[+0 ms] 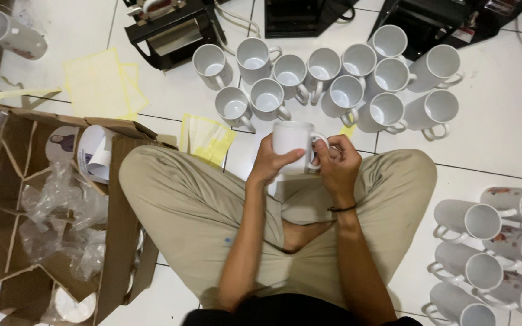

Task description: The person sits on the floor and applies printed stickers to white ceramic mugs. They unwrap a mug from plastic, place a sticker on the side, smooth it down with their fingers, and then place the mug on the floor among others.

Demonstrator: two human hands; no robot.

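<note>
From the head camera: a person sits cross-legged on the white tiled floor [502,145], both hands raised over the lap at the centre of the view. The white mug [291,143] stands upright between them. The left hand [268,162] wraps its body from the 9 o'clock side, grip closed round the wall, which keeps it steady. The right hand [337,163] is at 3 o'clock on the handle side, fingers curled narrow about the handle — whether they pinch something small there I cannot tell.

At 12 o'clock a cluster of empty mugs [333,81] stands mouth-up, close-packed and within arm's reach. Beyond them sit black press machines [173,30], set further out at the top edge. At 4 o'clock more mugs [484,253] lie on their sides in rows, some showing a coloured print — apart from the plain ones. At 9 o'clock an open cardboard box [43,223] with dividers holds crumpled plastic bags. Yellow paper sheets [98,84] lie flat at 10 o'clock.
</note>
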